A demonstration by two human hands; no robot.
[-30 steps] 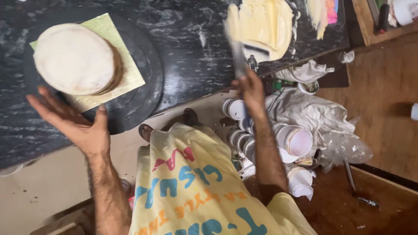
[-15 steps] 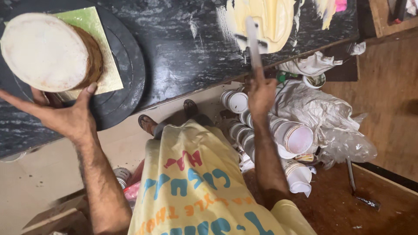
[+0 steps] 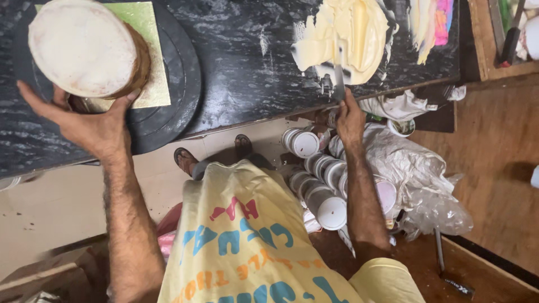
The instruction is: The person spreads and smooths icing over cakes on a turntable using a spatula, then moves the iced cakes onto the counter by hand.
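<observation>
right hand (image 3: 349, 115) was closed tight round the handle of a palette knife (image 3: 338, 78), blade pointed away from the body and laid into the pale yellow cream (image 3: 351, 33) spread on the dark marbled counter (image 3: 247, 73). left hand (image 3: 92, 120) was spread wide open, fingers (image 3: 33, 95) and thumb cupped against the near side of the round cake (image 3: 84, 47), touching it but not closed round it. the cake, white on top with brown sides showing, was seen sitting on a green-gold square board (image 3: 149, 56) atop a black turntable (image 3: 174, 84), at the far left of the counter, well apart from the cream. pink and yellow smears (image 3: 441, 22) were seen further right. stacked white tubs (image 3: 317, 179) and crumpled plastic bags (image 3: 415, 179) were seen on the floor below the right arm, sandalled feet (image 3: 185, 160) just beside them.

judged best handled thus: blade kept flat and drawn through the cream so a full load would be picked up on one face; cake steadied lightly with the open palm only, since pressing would dent the soft side; knife carried level across the gap so nothing drips on the counter.
</observation>
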